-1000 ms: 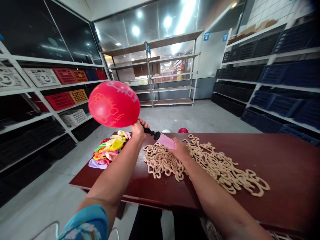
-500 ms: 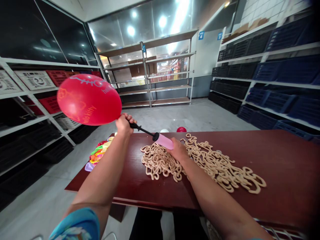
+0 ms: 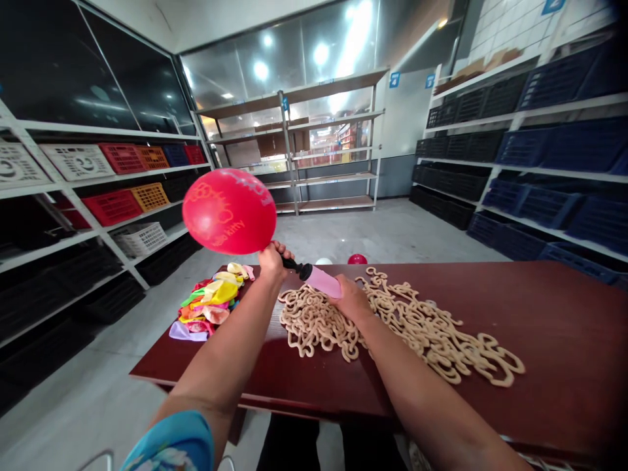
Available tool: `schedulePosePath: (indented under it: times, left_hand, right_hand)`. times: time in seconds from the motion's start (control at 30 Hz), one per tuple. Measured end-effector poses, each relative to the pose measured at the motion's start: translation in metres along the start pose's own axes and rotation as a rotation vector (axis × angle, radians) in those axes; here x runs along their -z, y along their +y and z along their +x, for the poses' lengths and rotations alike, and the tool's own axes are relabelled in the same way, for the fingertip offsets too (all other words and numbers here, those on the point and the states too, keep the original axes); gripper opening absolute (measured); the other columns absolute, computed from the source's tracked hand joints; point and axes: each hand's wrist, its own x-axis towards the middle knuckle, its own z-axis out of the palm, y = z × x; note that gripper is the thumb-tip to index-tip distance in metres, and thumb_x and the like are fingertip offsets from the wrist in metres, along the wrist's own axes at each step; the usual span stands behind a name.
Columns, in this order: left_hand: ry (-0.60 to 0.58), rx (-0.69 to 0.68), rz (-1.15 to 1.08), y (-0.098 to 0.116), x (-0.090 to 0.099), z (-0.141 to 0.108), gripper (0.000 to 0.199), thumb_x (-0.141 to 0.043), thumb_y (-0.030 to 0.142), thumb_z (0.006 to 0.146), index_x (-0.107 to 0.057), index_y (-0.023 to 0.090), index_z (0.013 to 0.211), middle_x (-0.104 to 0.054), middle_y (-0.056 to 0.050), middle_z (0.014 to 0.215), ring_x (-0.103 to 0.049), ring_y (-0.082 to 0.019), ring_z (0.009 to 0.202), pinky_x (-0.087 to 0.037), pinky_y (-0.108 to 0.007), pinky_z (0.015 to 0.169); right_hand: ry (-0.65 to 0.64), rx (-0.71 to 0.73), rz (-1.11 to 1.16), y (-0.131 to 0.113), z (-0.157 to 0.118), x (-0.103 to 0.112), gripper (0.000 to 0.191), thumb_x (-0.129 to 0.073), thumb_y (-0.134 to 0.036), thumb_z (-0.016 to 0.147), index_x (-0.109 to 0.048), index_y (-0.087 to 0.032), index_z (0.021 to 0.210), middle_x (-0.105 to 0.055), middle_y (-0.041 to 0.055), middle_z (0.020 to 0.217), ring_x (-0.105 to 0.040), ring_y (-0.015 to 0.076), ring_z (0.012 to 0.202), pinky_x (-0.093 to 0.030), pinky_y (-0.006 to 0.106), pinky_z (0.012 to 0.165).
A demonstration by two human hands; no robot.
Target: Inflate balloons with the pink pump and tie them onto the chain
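An inflated red balloon (image 3: 229, 211) with printed drawings and letters is on the black nozzle end of a hand pump (image 3: 321, 280) with a pink barrel. My left hand (image 3: 275, 259) is closed around the pump's black end and the balloon's neck. My right hand (image 3: 351, 298) is wrapped round the lower end of the pink barrel. Only a short piece of black rod shows between the two. Beneath and right of the pump, tan curled pieces (image 3: 422, 327) lie heaped on the dark red table (image 3: 530, 301). Uninflated coloured balloons (image 3: 210, 297) are piled at the table's left end.
Beyond the table's far edge, a red balloon (image 3: 357, 259) and a white one (image 3: 324, 261) show near the floor. Shelves with crates (image 3: 112, 206) stand at the left, and blue crates (image 3: 549, 196) fill racks at the right. A metal shelf (image 3: 336, 205) stands behind.
My left hand has moved right, toward my right hand, bringing the balloon along. The pump's rod has slid into the barrel, and more of the coloured balloon pile now shows.
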Motion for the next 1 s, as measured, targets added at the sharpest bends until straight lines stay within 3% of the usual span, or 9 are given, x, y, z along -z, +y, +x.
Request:
schedulePosePath:
  times: [0.23, 0.37, 0.47, 0.77, 0.87, 1.0]
  left_hand:
    - [0.046, -0.094, 0.007, 0.079, 0.014, 0.023, 0.014, -0.039, 0.008, 0.063, -0.032, 0.019, 0.06, -0.027, 0.006, 0.049, -0.029, -0.007, 0.034, -0.032, -0.024, 0.041]
    - [0.034, -0.13, 0.012, 0.095, 0.019, 0.032, 0.013, -0.039, 0.007, 0.061, -0.033, 0.019, 0.061, -0.028, 0.006, 0.049, -0.029, -0.007, 0.035, -0.032, -0.022, 0.041]
    - [0.028, -0.111, -0.003, 0.078, 0.018, 0.029, 0.013, -0.04, 0.008, 0.062, -0.033, 0.019, 0.061, -0.027, 0.006, 0.049, -0.028, -0.007, 0.035, -0.032, -0.022, 0.04]
    - [0.027, 0.023, -0.02, -0.017, 0.01, 0.002, 0.014, -0.042, 0.012, 0.067, -0.032, 0.02, 0.061, -0.027, 0.007, 0.048, -0.032, -0.008, 0.034, -0.032, -0.022, 0.041]
    - [0.011, 0.045, -0.027, -0.026, 0.012, -0.001, 0.015, -0.043, 0.012, 0.066, -0.031, 0.02, 0.061, -0.028, 0.007, 0.048, -0.033, -0.008, 0.035, -0.033, -0.023, 0.042]
    - [0.021, 0.048, -0.027, -0.008, 0.019, 0.002, 0.015, -0.041, 0.011, 0.066, -0.03, 0.02, 0.061, -0.028, 0.007, 0.048, -0.034, -0.008, 0.035, -0.033, -0.024, 0.042]
  right_hand:
    - [0.01, 0.008, -0.007, 0.0, 0.001, 0.002, 0.039, -0.069, -0.035, 0.066, -0.054, -0.022, 0.1, -0.062, 0.0038, 0.089, -0.058, 0.019, 0.079, -0.034, 0.026, 0.063]
    - [0.012, 0.002, -0.019, 0.001, 0.002, -0.004, 0.039, -0.07, -0.031, 0.064, -0.053, -0.021, 0.097, -0.062, 0.0041, 0.089, -0.058, 0.0193, 0.08, -0.034, 0.026, 0.061]
    - [-0.006, -0.025, -0.044, 0.002, 0.002, -0.005, 0.037, -0.071, -0.033, 0.063, -0.052, -0.021, 0.092, -0.062, 0.004, 0.086, -0.059, 0.0197, 0.076, -0.033, 0.026, 0.058]
    - [-0.067, -0.049, -0.082, -0.001, 0.001, -0.005, 0.037, -0.07, -0.035, 0.064, -0.051, -0.02, 0.093, -0.062, 0.0038, 0.087, -0.059, 0.0185, 0.077, -0.033, 0.025, 0.058]
    - [-0.066, -0.021, -0.078, -0.001, 0.001, -0.007, 0.037, -0.069, -0.033, 0.065, -0.051, -0.02, 0.095, -0.062, 0.0038, 0.087, -0.059, 0.0188, 0.079, -0.033, 0.026, 0.06]
    - [-0.066, 0.021, -0.075, -0.002, 0.001, -0.008, 0.033, -0.065, -0.03, 0.069, -0.052, -0.02, 0.098, -0.062, 0.0037, 0.089, -0.058, 0.0187, 0.082, -0.033, 0.026, 0.063]
